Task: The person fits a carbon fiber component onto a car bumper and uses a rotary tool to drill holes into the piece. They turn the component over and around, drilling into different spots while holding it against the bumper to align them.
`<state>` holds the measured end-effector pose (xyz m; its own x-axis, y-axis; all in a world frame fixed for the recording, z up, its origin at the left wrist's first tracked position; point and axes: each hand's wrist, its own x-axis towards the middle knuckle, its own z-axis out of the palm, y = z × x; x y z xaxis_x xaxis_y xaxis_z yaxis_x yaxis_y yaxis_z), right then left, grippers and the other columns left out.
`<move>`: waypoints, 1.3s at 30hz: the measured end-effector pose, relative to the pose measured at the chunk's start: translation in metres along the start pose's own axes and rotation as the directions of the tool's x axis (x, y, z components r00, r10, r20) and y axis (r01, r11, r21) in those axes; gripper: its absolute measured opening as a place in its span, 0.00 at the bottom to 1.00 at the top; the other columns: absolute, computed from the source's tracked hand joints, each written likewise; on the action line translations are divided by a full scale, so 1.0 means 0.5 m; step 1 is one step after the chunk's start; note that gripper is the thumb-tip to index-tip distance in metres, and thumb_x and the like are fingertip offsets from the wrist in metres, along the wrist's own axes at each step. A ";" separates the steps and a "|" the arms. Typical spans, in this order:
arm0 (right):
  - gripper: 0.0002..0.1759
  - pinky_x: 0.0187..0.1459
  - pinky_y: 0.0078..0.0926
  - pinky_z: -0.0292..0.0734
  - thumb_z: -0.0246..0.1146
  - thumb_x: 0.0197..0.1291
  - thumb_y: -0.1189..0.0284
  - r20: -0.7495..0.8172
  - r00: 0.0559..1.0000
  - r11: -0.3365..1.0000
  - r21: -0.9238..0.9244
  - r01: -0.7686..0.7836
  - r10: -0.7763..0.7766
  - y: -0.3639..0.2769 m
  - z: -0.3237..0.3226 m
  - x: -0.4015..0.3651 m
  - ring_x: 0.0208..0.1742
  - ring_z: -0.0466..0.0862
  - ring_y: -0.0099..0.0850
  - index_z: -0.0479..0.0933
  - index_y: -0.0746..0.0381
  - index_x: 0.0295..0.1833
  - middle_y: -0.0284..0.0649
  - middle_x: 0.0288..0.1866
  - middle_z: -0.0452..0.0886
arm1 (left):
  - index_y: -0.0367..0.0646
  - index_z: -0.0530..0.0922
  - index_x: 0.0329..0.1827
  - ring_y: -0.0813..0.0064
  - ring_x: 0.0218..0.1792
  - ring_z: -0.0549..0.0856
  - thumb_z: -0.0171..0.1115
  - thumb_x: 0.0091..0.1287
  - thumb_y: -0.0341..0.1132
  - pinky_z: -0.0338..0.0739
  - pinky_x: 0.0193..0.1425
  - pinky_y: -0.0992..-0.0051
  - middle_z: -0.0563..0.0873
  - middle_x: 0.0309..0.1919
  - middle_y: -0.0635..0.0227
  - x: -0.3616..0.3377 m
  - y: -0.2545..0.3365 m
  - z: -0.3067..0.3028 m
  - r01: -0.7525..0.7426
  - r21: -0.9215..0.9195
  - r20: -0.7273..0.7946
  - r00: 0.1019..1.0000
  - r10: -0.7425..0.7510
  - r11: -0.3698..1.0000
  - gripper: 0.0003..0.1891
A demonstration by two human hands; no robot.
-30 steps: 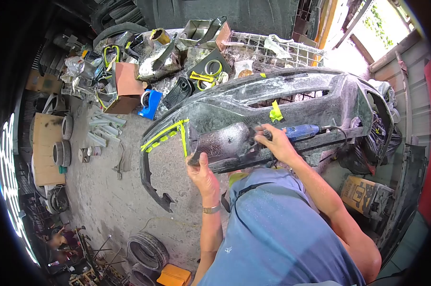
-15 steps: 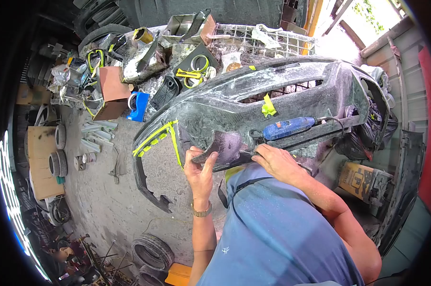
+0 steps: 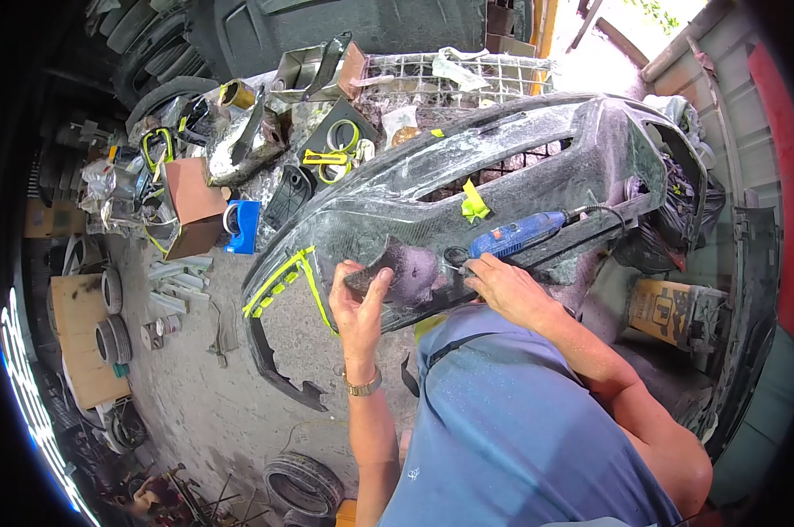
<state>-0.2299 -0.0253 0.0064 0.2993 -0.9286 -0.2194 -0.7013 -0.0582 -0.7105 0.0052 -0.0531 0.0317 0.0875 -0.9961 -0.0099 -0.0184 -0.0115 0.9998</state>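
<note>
A dusty dark-grey car bumper (image 3: 362, 215) lies across the bench in front of me. My left hand (image 3: 359, 312) grips a curved, dark-edged piece with a dusty purplish-grey face (image 3: 414, 274), thumb on the near side and fingers behind. My right hand (image 3: 511, 290) is closed in a pinch beside that piece's right edge; what its fingertips hold is too small to make out. Just beyond the right fingers, a blue rotary tool (image 3: 520, 234) rests on the bumper, its cord running right. Yellow-green tape (image 3: 278, 285) marks the bumper's left end, and another strip (image 3: 474, 202) sticks up near its grille opening.
Behind the bumper are a yellow cutter (image 3: 325, 158), tape rolls, a blue tape dispenser (image 3: 240, 227), a cardboard box (image 3: 195, 193) and a metal grid (image 3: 502, 75). Tyres (image 3: 302, 485) lie on the floor. A carton (image 3: 664, 312) and black bags stand at the right.
The whole view has shifted slightly. Both hands stay close together at the curved piece, which is turned a little, showing more of its purplish-grey face.
</note>
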 end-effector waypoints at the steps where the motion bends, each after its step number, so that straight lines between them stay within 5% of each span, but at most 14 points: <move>1: 0.17 0.45 0.49 0.76 0.55 0.69 0.63 0.002 1.000 0.999 0.030 0.020 -0.020 0.008 0.000 -0.001 0.45 0.81 0.54 0.72 0.67 0.52 0.55 0.45 0.79 | 0.39 0.72 0.36 0.87 0.34 0.71 0.70 0.62 0.25 0.68 0.39 0.84 0.73 0.33 0.76 0.009 0.002 0.002 0.032 0.029 -0.016 0.999 -0.032 0.999 0.11; 4: 0.17 0.46 0.49 0.75 0.56 0.69 0.65 -0.032 0.997 0.995 0.075 0.068 -0.066 0.018 -0.005 -0.005 0.46 0.81 0.54 0.72 0.67 0.53 0.55 0.47 0.79 | 0.38 0.72 0.36 0.86 0.35 0.72 0.70 0.61 0.25 0.69 0.40 0.84 0.74 0.36 0.74 0.030 -0.004 0.001 0.118 0.025 -0.012 0.993 -0.118 0.993 0.12; 6: 0.16 0.46 0.49 0.75 0.56 0.69 0.65 -0.067 0.994 0.991 0.093 0.098 -0.092 0.020 -0.008 -0.008 0.46 0.81 0.54 0.71 0.66 0.54 0.55 0.46 0.79 | 0.38 0.72 0.36 0.85 0.36 0.72 0.70 0.60 0.24 0.69 0.40 0.83 0.74 0.36 0.74 0.036 -0.004 -0.003 -0.007 0.060 0.119 0.993 0.000 0.998 0.12; 10: 0.16 0.45 0.49 0.75 0.57 0.69 0.63 0.030 1.000 0.990 0.139 -0.013 0.009 0.012 -0.024 -0.018 0.45 0.81 0.54 0.72 0.64 0.53 0.54 0.42 0.81 | 0.37 0.72 0.36 0.85 0.37 0.72 0.70 0.60 0.25 0.69 0.40 0.83 0.75 0.36 0.73 0.057 0.001 0.007 -0.025 0.120 0.182 0.983 0.003 0.993 0.12; 19: 0.16 0.42 0.50 0.77 0.54 0.70 0.61 -0.048 0.999 1.000 -0.016 -0.003 0.002 -0.013 -0.001 0.003 0.41 0.83 0.53 0.73 0.64 0.50 0.54 0.39 0.82 | 0.40 0.72 0.38 0.88 0.34 0.73 0.72 0.61 0.29 0.70 0.39 0.84 0.75 0.31 0.77 0.110 -0.017 0.010 0.076 0.084 0.158 0.983 -0.089 0.994 0.13; 26: 0.16 0.39 0.49 0.79 0.52 0.71 0.60 0.014 0.996 0.987 -0.137 -0.087 0.090 -0.048 0.008 0.046 0.37 0.84 0.53 0.71 0.64 0.43 0.53 0.36 0.82 | 0.39 0.72 0.39 0.86 0.35 0.73 0.71 0.60 0.27 0.70 0.40 0.82 0.75 0.33 0.75 0.111 -0.043 0.009 -0.001 0.115 0.156 0.988 -0.018 0.993 0.14; 39: 0.15 0.38 0.47 0.80 0.53 0.70 0.61 0.015 0.996 0.979 -0.188 -0.084 0.089 -0.051 0.016 0.066 0.37 0.85 0.50 0.73 0.63 0.46 0.51 0.36 0.82 | 0.38 0.72 0.35 0.85 0.35 0.71 0.71 0.60 0.25 0.67 0.42 0.83 0.73 0.33 0.74 0.090 -0.023 0.030 -0.051 0.104 0.158 0.987 0.034 0.993 0.12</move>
<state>-0.1967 -0.0516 0.0118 0.2453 -0.9246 -0.2915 -0.8331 -0.0474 -0.5510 -0.0054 -0.0992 0.0197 -0.0713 -0.9972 0.0215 -0.1261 0.0304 0.9915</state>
